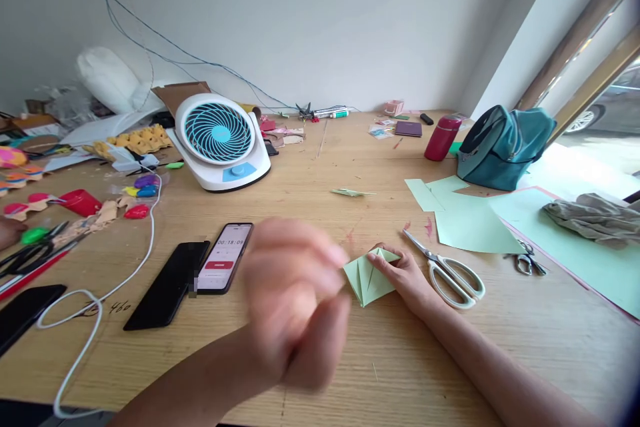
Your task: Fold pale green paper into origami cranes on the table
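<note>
My right hand holds a folded piece of pale green paper on the table, thumb on top and fingers behind. Creases and layered triangular flaps show on the paper. My left hand is raised close to the camera, left of the paper and apart from it in the picture. Its fingers look loosely curled but are smeared by motion, so whether it holds anything is unclear. Beside my right hand lie scissors with white handles. Further back rests a small folded green paper piece.
Pale green sheets, a teal bag and a red bottle are at the right. On the left are a white fan, a phone with a timer, a black phone, a white cable and another person's hand.
</note>
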Demonstrator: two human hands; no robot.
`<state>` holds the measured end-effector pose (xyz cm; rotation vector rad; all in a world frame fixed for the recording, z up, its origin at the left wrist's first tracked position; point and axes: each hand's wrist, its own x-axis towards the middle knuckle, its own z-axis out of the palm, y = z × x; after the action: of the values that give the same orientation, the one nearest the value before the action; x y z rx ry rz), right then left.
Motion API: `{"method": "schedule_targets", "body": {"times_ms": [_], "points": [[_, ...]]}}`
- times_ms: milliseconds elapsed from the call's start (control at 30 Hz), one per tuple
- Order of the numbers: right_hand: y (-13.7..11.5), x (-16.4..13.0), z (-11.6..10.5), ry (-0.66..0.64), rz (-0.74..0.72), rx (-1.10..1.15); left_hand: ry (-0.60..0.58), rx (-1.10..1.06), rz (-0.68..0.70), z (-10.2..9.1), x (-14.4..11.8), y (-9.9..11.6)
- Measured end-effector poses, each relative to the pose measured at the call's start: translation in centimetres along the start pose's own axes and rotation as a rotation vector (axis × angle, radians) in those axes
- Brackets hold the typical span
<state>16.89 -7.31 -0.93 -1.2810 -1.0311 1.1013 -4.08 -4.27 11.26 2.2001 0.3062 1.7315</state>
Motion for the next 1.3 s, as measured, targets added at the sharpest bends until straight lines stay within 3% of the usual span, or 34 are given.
{"method": "schedule_targets", "body": {"times_ms": [133,233,367,500,667,1000,1133,1300], "points": [[0.0,0.1,-0.1,0.034,-0.016,0.033,-0.387,0.050,-0.108,4.4,-2.6,-3.1],[0.0,0.1,-0.3,0.063,-0.007,0.084,-0.671,0.207,0.018,6.2,-5.6,-4.9],[0.0,0.1,-0.4,0.086,0.029,0.160,-0.809,0.446,0.100,6.6,-8.2,-5.4],[0.3,0.2,-0.5,0.112,0.061,0.188,-0.826,0.598,0.145,6.7,-8.7,-5.6],[0.5,0.5,-0.7,0.120,0.053,0.175,-0.750,0.462,0.121,6.4,-8.6,-6.6],[0.0,0.3,-0.7,0.103,0.000,0.166,-0.401,-0.002,-0.445,6.4,-8.0,-7.4],[0.1,0.3,-0.8,0.093,-0.033,0.107,-0.374,-0.038,-0.652,6.2,-7.8,-7.6],[-0.4,0.1,-0.6,0.059,-0.081,0.026,-0.417,-0.032,-0.726,6.2,-7.5,-7.6]]}}
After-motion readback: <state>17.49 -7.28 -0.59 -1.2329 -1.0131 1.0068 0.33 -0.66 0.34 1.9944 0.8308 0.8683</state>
